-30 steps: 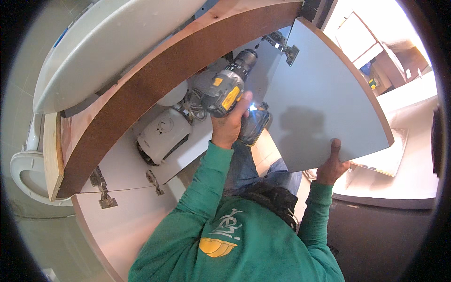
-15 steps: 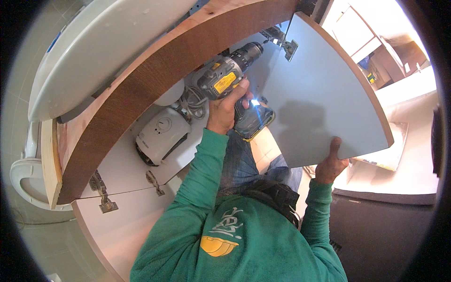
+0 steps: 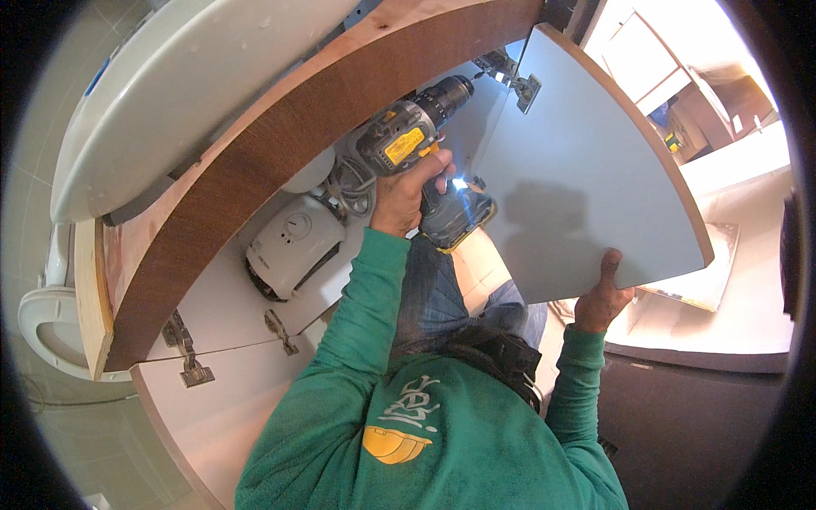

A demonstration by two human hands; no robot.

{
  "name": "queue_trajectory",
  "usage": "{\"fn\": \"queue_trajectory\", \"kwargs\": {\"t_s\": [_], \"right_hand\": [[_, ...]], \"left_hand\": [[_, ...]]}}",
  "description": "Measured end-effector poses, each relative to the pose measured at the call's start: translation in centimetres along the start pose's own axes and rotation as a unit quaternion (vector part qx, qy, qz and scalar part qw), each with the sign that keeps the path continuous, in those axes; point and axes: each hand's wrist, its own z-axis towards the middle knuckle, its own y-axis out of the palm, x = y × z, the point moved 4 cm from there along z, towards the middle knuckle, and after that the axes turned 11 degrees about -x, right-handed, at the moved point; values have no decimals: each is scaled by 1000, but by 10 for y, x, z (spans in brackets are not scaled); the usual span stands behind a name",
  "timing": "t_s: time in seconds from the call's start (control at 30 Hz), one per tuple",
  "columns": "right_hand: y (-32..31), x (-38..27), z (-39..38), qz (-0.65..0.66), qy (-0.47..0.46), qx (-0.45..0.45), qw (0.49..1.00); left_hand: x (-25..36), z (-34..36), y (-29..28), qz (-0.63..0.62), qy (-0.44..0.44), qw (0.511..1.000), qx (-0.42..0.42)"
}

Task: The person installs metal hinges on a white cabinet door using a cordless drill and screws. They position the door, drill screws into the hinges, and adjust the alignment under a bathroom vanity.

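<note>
By a white basin and curved brown counter, left grip holds drill, right grip pale door

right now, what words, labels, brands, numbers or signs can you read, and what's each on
Green sweater: stylised white lettering above a yellow helmet drawing; I won't copy it out.
Drill: marks on its yellow label, too small to read.
White appliance with a dial: tiny dark print, too small to read.
</note>
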Motion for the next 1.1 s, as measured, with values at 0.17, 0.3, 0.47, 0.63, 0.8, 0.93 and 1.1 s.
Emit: {"fn": "queue_trajectory", "kwargs": {"t_s": [0.17, 0.3, 0.47, 0.63, 0.8, 0.93, 1.1], "right_hand": [[-1, -2, 1, -7, 12, -12, 1000], [3, -5, 1, 0, -2, -4, 1000], [1, -4, 3, 4, -8, -10, 1000], [-4, -1, 5, -27, 6, -8, 1000], [-4, 2, 4, -8, -2, -8, 1000], [-1, -4, 3, -19, 11, -23, 999], [-3, 1, 4, -12, 5, -14, 1000]], "left_hand": [[-7, 0, -2, -11, 3, 1000, -11], [-8, -9, -5, -30, 8, 999, -11], [11, -25, 7, 46, 55, 997, 16], [36, -39, 11, 124, 79, 989, 36], [34, -39, 7, 105, 73, 992, 10], [22, -22, 0, 83, 57, 995, -22], [17, -9, -1, 90, 41, 995, -19]]}}
